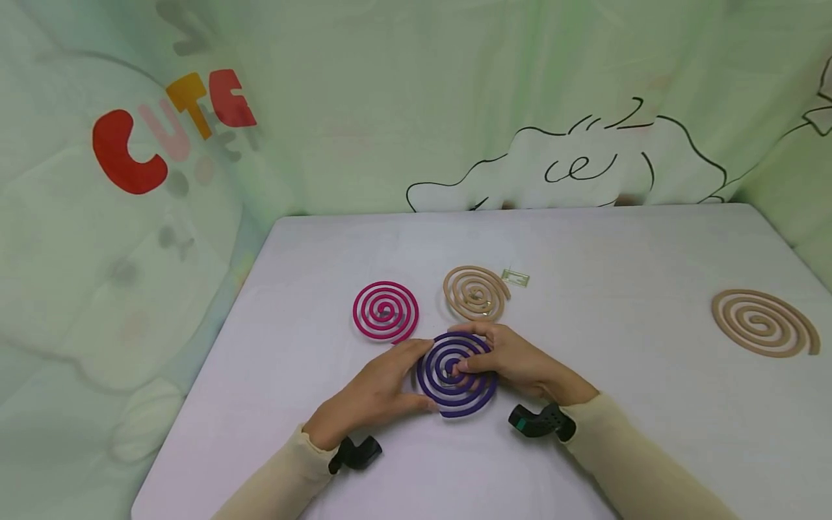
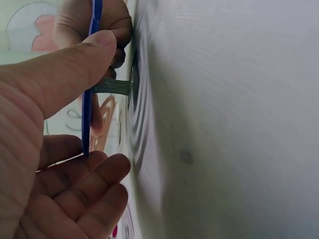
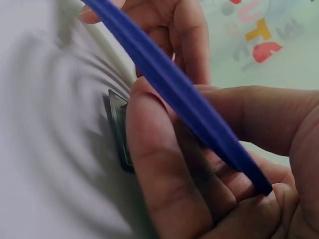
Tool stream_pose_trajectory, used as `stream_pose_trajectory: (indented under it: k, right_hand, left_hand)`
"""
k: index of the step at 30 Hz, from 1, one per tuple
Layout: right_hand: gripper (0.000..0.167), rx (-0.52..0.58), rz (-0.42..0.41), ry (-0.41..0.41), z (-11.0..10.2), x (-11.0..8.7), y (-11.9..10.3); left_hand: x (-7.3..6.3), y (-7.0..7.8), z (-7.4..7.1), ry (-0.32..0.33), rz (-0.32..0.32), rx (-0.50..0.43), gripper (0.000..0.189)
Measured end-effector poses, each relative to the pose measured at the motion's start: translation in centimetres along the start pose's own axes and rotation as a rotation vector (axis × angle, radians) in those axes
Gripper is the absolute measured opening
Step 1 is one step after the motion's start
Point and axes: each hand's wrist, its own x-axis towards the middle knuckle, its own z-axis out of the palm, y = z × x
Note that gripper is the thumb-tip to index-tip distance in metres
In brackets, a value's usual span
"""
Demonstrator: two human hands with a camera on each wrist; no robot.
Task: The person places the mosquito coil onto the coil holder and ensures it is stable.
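A dark purple mosquito coil (image 1: 448, 367), blue in the wrist views, is held level just above the table between both hands. My left hand (image 1: 380, 390) holds its left rim, thumb along the far edge and fingers at the near edge. My right hand (image 1: 520, 361) pinches the coil near its centre, thumb on top and fingers underneath. Below the coil a small metal coil stand (image 2: 112, 86) rises from its base on the table. In the right wrist view, the stand's dark base (image 3: 119, 129) is partly hidden by the right fingers.
A pink coil (image 1: 386, 310) and a tan coil (image 1: 477, 295) sit beyond the hands, with metal showing under the tan one. A flat metal stand (image 1: 516, 277) lies beside it. Another tan coil (image 1: 757, 325) lies far right on the white table (image 1: 617, 289).
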Motion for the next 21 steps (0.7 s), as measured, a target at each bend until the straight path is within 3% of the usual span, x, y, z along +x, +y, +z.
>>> stream_pose_trajectory:
  k: [8, 21]
  right_hand:
    - [0.066, 0.005, -0.018, -0.012, 1.7, 1.5, 0.1]
    - [0.059, 0.041, -0.008, 0.005, 4.2, 3.4, 0.2]
  left_hand:
    - [-2.0, -0.6, -1.0, 0.040, -0.073, 0.002, 0.089]
    - [-3.6, -2.5, -2.5, 0.070, -0.075, -0.068, 0.088]
